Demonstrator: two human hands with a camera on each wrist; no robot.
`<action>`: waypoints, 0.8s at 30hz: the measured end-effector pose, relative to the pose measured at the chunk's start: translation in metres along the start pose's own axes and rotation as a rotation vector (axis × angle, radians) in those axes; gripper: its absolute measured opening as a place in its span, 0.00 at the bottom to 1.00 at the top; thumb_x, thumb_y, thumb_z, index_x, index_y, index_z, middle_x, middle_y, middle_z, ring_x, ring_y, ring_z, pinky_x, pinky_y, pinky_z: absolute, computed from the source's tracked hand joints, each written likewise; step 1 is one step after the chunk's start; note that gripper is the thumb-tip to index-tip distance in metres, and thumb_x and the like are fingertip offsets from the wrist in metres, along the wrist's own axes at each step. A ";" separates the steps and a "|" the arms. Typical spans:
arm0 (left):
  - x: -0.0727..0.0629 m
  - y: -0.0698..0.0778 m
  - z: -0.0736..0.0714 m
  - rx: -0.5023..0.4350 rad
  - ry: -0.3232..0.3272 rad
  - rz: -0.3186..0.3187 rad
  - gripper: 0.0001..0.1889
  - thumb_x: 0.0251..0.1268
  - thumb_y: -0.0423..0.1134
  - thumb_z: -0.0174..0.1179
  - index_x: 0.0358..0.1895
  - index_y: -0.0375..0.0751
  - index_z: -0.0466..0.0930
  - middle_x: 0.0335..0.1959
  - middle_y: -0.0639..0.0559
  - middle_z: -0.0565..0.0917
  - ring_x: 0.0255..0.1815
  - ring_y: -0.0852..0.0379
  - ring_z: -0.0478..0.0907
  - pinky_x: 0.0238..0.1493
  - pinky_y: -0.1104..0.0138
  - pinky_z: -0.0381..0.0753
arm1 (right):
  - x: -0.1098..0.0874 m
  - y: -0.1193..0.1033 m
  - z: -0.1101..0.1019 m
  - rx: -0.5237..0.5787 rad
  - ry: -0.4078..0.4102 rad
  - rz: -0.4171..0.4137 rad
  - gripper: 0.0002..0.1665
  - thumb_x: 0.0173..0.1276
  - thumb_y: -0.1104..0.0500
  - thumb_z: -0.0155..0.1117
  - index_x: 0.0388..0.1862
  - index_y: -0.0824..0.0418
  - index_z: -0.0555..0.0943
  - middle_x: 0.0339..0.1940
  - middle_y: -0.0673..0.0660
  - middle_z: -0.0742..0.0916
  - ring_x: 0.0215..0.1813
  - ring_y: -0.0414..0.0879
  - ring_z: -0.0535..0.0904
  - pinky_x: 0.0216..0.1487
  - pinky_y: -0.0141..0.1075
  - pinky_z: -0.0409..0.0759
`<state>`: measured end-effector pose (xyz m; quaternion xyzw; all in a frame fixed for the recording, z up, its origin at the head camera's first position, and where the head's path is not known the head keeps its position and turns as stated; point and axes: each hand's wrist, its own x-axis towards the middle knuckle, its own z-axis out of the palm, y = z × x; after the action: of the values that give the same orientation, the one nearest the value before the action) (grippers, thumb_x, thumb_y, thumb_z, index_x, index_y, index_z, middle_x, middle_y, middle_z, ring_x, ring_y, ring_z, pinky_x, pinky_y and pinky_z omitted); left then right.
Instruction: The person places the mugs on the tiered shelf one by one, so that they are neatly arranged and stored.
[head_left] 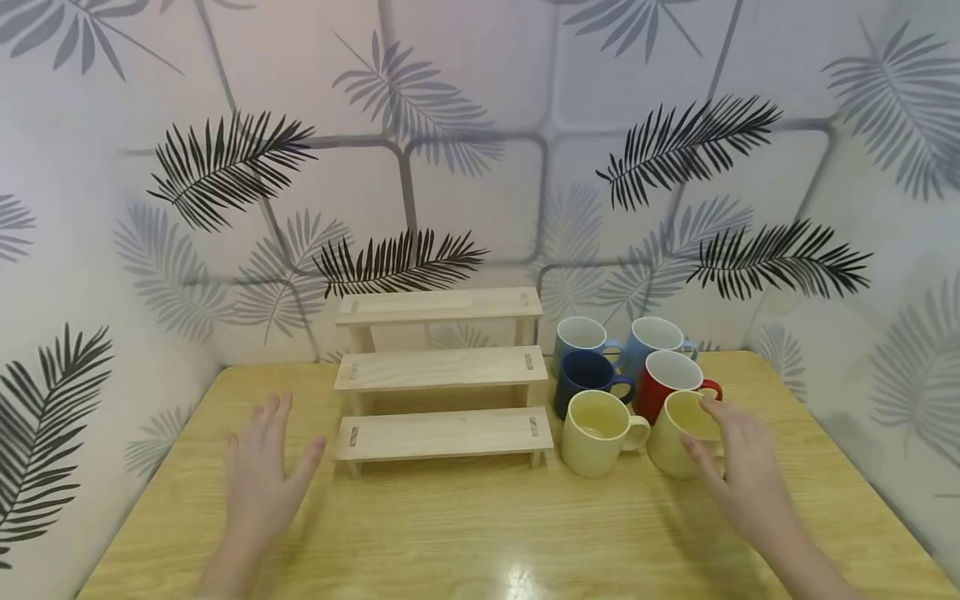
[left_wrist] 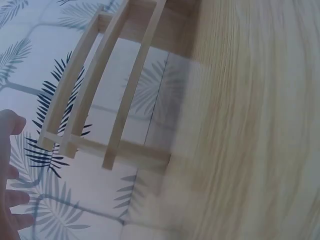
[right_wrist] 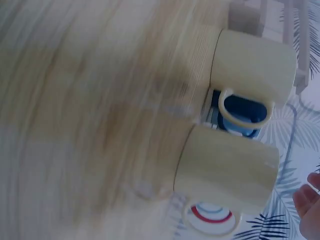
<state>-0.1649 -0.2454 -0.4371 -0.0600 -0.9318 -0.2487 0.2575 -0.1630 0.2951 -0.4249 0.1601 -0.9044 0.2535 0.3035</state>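
**Right hand (head_left: 742, 475) held wide beside the rightmost yellow mug (head_left: 666, 454)**

A wood-grain tabletop (head_left: 450, 533) is spread across the bottom of the head frame. At lower right, the right hand's thumb and fingers are parted; nothing is gripped, and a gap between fingers and mug is shown in the right wrist view. At lower left, the left hand (head_left: 258, 479) is held with thumb and fingers spread wide, and nothing is held.

Right of centre, the rightmost yellow mug is stood upright beside a second yellow mug (head_left: 588, 446), whose handle is turned right. Just behind them are placed a navy mug (head_left: 572, 396) and a red mug (head_left: 651, 392) with a white interior, then two light-blue mugs (head_left: 636, 354).

At the centre, a three-tier wooden rack (head_left: 442, 437) is set. The background is filled by a leaf-patterned wall (head_left: 480, 208).
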 end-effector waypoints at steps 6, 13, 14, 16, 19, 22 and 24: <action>-0.009 0.006 0.024 -0.275 0.005 -0.094 0.34 0.69 0.45 0.56 0.72 0.34 0.55 0.73 0.36 0.57 0.72 0.35 0.52 0.70 0.39 0.40 | -0.004 -0.009 0.020 0.133 0.038 0.036 0.27 0.62 0.71 0.65 0.60 0.71 0.71 0.50 0.64 0.79 0.43 0.55 0.78 0.44 0.25 0.74; -0.015 0.011 0.047 -0.406 -0.046 -0.208 0.33 0.71 0.45 0.55 0.73 0.37 0.54 0.73 0.37 0.57 0.73 0.37 0.51 0.69 0.41 0.51 | -0.001 -0.012 0.040 0.215 0.012 0.009 0.26 0.61 0.77 0.61 0.59 0.76 0.70 0.53 0.69 0.78 0.51 0.59 0.76 0.54 0.13 0.65; -0.016 0.012 0.049 -0.414 -0.052 -0.223 0.34 0.71 0.46 0.54 0.74 0.38 0.54 0.73 0.37 0.56 0.73 0.37 0.51 0.69 0.41 0.51 | -0.001 -0.012 0.042 0.210 0.005 0.003 0.26 0.61 0.77 0.61 0.60 0.76 0.70 0.53 0.69 0.78 0.51 0.60 0.76 0.55 0.13 0.63; -0.018 0.012 0.055 -0.427 -0.058 -0.245 0.34 0.71 0.48 0.54 0.74 0.38 0.54 0.73 0.37 0.56 0.73 0.37 0.50 0.69 0.40 0.51 | 0.000 -0.013 0.045 0.190 -0.022 0.006 0.27 0.62 0.77 0.60 0.61 0.75 0.69 0.54 0.69 0.78 0.53 0.61 0.75 0.57 0.12 0.59; -0.020 0.012 0.062 -0.444 -0.071 -0.256 0.33 0.72 0.49 0.53 0.74 0.38 0.54 0.73 0.37 0.56 0.73 0.37 0.50 0.68 0.40 0.51 | 0.002 -0.015 0.049 0.142 -0.077 0.030 0.27 0.64 0.74 0.60 0.63 0.73 0.69 0.57 0.68 0.77 0.57 0.61 0.73 0.63 0.23 0.63; -0.020 0.011 0.067 -0.461 -0.087 -0.262 0.33 0.72 0.49 0.52 0.74 0.39 0.54 0.73 0.37 0.55 0.73 0.36 0.49 0.67 0.38 0.51 | 0.005 -0.016 0.052 0.114 -0.112 0.044 0.27 0.65 0.73 0.60 0.64 0.72 0.68 0.58 0.68 0.77 0.60 0.62 0.71 0.64 0.46 0.68; -0.020 0.010 0.070 -0.470 -0.094 -0.260 0.33 0.73 0.49 0.52 0.74 0.40 0.53 0.73 0.38 0.55 0.73 0.36 0.49 0.66 0.37 0.52 | 0.007 -0.017 0.055 0.109 -0.124 0.045 0.27 0.65 0.73 0.59 0.64 0.73 0.68 0.58 0.69 0.77 0.60 0.63 0.71 0.58 0.58 0.68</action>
<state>-0.1762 -0.2016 -0.4949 -0.0093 -0.8594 -0.4859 0.1586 -0.1865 0.2497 -0.4520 0.1716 -0.9096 0.2988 0.2320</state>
